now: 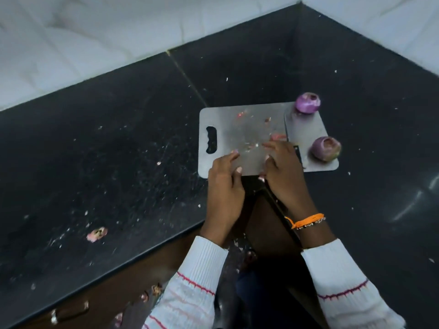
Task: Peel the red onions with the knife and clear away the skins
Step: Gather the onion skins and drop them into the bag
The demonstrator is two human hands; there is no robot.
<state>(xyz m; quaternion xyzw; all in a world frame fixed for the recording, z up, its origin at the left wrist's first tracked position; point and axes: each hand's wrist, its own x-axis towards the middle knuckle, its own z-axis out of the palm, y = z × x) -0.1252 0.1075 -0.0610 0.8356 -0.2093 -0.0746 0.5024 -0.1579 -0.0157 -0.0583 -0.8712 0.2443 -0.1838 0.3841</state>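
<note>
Across the middle right of the frame I see a grey rectangular cutting board with a handle slot (240, 129) lying on a black speckled stone counter (118, 150). Bits of pinkish onion skin (249, 146) are scattered over the board, and a larger pink skin scrap (97, 233) sits alone on the counter at lower left, with pale crumbs strewn around it. More scraps lie below the counter's edge at the bottom of the frame.

Two peeled red onions stand on the board's right end: the far onion (307, 103) at its upper right corner, the near onion (326, 151) by its lower right corner. A broad steel knife blade (301, 129) lies flat between them, its dark handle partly hidden under my right hand (283, 172).

My left hand (224, 186) rests at the board's near edge, fingers loosely spread on the metal, gripping nothing. My right hand lies beside it with fingers stretched over the skins; I cannot tell whether it grips the knife handle. The near onion is just right of that hand, apart from it.

White tiled wall (95, 32) fills the upper frame, meeting the counter in a corner at upper right.
</note>
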